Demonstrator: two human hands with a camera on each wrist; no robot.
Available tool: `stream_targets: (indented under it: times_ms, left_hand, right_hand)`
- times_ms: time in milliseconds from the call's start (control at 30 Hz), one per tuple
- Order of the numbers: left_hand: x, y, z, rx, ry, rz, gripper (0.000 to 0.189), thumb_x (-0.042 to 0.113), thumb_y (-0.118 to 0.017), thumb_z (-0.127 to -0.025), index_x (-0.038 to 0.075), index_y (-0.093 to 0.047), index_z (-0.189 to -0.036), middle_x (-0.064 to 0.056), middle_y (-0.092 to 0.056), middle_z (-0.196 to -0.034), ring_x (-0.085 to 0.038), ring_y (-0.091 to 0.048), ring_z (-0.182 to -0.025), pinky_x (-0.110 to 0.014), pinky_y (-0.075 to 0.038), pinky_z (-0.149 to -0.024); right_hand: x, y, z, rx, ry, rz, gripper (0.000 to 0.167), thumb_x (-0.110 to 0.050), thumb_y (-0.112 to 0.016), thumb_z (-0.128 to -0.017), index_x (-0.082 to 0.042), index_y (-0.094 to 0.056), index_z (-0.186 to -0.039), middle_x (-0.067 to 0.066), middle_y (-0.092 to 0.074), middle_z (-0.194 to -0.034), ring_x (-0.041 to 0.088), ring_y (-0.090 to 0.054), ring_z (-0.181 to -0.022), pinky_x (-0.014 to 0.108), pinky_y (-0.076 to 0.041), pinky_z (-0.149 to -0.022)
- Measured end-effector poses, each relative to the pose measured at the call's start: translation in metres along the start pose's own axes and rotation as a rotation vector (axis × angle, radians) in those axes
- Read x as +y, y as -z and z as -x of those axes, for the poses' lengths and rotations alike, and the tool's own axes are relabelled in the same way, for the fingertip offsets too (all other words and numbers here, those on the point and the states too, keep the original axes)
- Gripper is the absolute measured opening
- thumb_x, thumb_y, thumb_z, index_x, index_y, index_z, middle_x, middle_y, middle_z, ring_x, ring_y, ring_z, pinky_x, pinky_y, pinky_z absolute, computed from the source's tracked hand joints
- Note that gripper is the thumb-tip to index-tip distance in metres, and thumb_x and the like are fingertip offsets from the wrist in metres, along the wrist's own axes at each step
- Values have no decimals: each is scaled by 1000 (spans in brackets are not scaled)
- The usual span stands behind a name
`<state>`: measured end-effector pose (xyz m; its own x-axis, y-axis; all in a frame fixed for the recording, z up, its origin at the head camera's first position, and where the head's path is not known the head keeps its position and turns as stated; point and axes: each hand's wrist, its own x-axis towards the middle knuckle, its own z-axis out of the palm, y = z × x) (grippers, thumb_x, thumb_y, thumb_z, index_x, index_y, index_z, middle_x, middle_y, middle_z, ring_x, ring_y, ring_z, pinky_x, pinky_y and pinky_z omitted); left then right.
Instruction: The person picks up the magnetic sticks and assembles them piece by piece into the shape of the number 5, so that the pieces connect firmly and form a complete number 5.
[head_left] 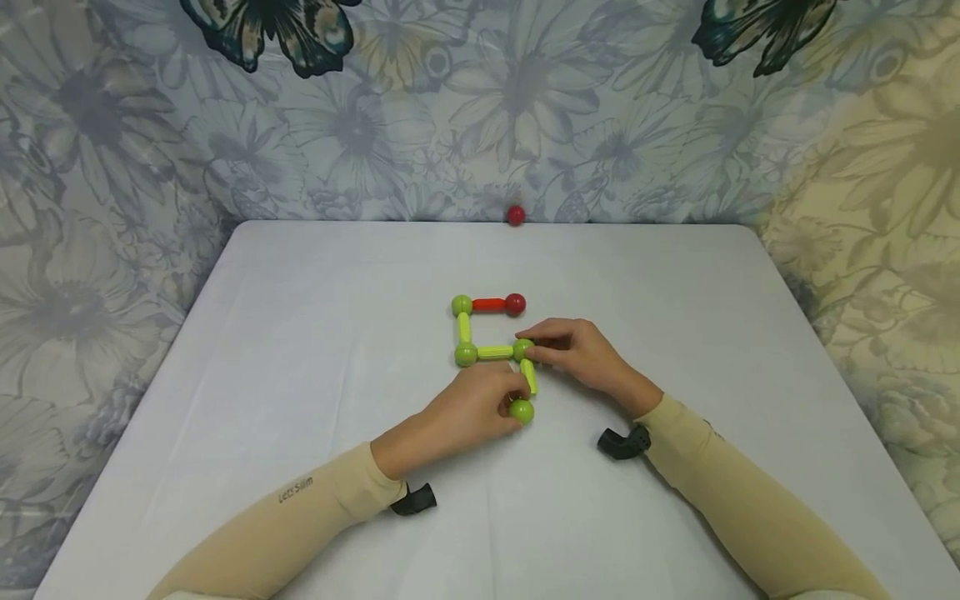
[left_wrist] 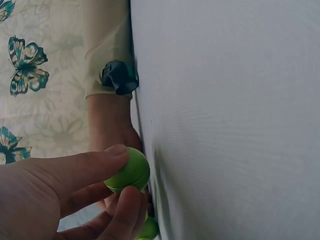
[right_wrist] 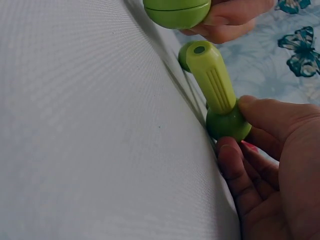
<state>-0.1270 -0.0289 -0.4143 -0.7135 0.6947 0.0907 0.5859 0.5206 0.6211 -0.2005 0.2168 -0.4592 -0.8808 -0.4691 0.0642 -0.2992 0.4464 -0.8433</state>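
Note:
Green balls and yellow-green rods form a bent chain on the white table, with a red rod [head_left: 489, 305] and red ball [head_left: 515, 304] at its far end. My right hand [head_left: 581, 354] pinches the green corner ball [right_wrist: 229, 124] of the chain between thumb and fingers. From that ball a ridged yellow-green rod [right_wrist: 214, 77] sticks out toward me, its tip showing a dark hole. My left hand [head_left: 480, 400] grips a loose green ball [left_wrist: 131, 171] with thumb and fingertips. In the right wrist view this ball is apart from the rod's tip.
A second red ball [head_left: 516, 216] is at the table's far edge, by the patterned backdrop. White cloth covers the table [head_left: 300, 333]. Two more green balls, one nearer [head_left: 466, 354] and one farther [head_left: 461, 305], mark the chain's left side, joined by a rod [head_left: 464, 328].

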Motion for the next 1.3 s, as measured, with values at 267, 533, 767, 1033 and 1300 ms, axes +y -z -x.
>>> stream_targets:
  times_ms: [267,533,767,1033,1300]
  left_hand:
    - [1,-7,0,-10,-17,-62,21,7,-86,-92,13,-79,-111,2,-63,-96,-7,-56,-82,-18,-48,-72]
    - [2,-9,-1,41,-57,-110,24,7,-88,-91,14,-81,-113,0,-66,-103,-12,-59,-90,-22,-49,-78]
    - [2,-7,-2,48,-56,-116,22,8,-88,-92,14,-82,-112,0,-67,-103,-13,-59,-92,-23,-49,-80]
    - [2,4,0,35,-40,-56,23,11,-87,-94,13,-80,-117,0,-70,-108,-13,-61,-91,-25,-51,-81]
    - [-8,50,20,37,20,49,34,16,-86,-96,11,-78,-129,0,-73,-117,-15,-67,-99,-34,-56,-87]
  right_hand:
    - [-2,0,0,-3,9,-6,29,-22,-82,-100,-14,-82,-128,0,-77,-118,21,-68,-95,27,-57,-78]
    - [-1,1,0,-9,23,-20,29,-22,-83,-100,-14,-82,-128,0,-77,-119,23,-68,-96,27,-57,-78]
    - [-2,0,0,-7,28,-13,28,-21,-83,-100,-14,-82,-127,0,-77,-117,23,-68,-93,27,-57,-76]
    - [-4,0,1,-10,27,-25,28,-20,-82,-100,-13,-82,-128,1,-77,-116,24,-68,-89,28,-57,-74]
    - [-6,1,2,-23,6,12,36,-20,-81,-101,-12,-77,-136,2,-75,-117,23,-67,-92,28,-57,-75]
